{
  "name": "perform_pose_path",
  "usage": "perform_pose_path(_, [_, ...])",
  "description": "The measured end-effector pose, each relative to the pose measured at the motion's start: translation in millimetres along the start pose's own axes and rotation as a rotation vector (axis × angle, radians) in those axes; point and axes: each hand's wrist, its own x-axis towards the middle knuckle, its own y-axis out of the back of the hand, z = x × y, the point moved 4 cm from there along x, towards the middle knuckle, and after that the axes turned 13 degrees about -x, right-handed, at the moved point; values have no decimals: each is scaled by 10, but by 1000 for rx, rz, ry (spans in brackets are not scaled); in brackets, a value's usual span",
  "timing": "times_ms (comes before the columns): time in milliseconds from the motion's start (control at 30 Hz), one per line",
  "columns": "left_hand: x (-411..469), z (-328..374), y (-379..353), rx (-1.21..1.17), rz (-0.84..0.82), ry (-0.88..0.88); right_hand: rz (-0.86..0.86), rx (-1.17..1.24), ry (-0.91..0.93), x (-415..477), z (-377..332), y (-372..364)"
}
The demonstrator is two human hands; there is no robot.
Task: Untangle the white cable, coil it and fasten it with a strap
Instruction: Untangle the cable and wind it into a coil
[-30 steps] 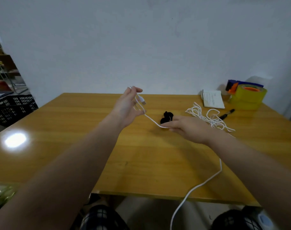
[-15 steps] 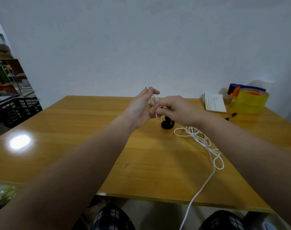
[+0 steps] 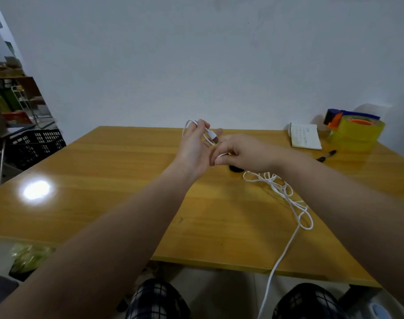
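Your right hand (image 3: 242, 153) has lifted off the counter (image 3: 104, 180) to your left hand (image 3: 194, 146), pinching the white cable (image 3: 273, 181) | left hand holds the plug end, looped over fingers | tangle lies at 4 o'clock.

Bare forearms (image 3: 118, 238), black-and-white checked trousers (image 3: 157, 300)

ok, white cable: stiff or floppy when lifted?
Likely floppy: the white cable lies in loose loops on the table and droops over its front edge. Probably light: it is thin, and the left hand holds its plug end in a finger grip. The loops overlap, so pulling may drag the heap along.
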Motion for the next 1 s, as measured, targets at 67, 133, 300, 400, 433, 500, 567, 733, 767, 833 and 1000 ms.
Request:
perform_pose_path(67, [-15,9,5,101,-48,14,127,33,-29,1,37,71])
perform_pose_path(133, [-23,3,6,195,-103,47,211,63,-62,-23,76,160])
perform_pose_path(300, [-112,-59,-87,428,-232,224,291,109,-130,-59,207,225])
perform_pose_path(400, [-165,-124,-130,483,-303,363,262,170,-158,-57,236,222])
perform_pose_path(433, [-176,-141,-140,494,-319,389,209,219,-156,-65,232,215])
perform_pose_path(500, [-184,-158,-157,489,-332,422,70,313,-145,-85,233,158])
perform_pose_path(567, [-164,-148,-146,462,-293,419,37,353,-156,-118,258,112])
perform_pose_path(733, [-78,-64,-27,345,-60,249,149,371,-281,-214,416,28])
perform_pose_path(767, [-71,-55,-24,355,-36,212,149,469,-298,-237,429,-9])
perform_pose_path(833, [-57,-46,-23,381,-1,155,164,710,-300,-247,432,-90])
perform_pose_path(1000, [-63,-100,10,335,-29,184,283,855,-399,-222,398,-156])
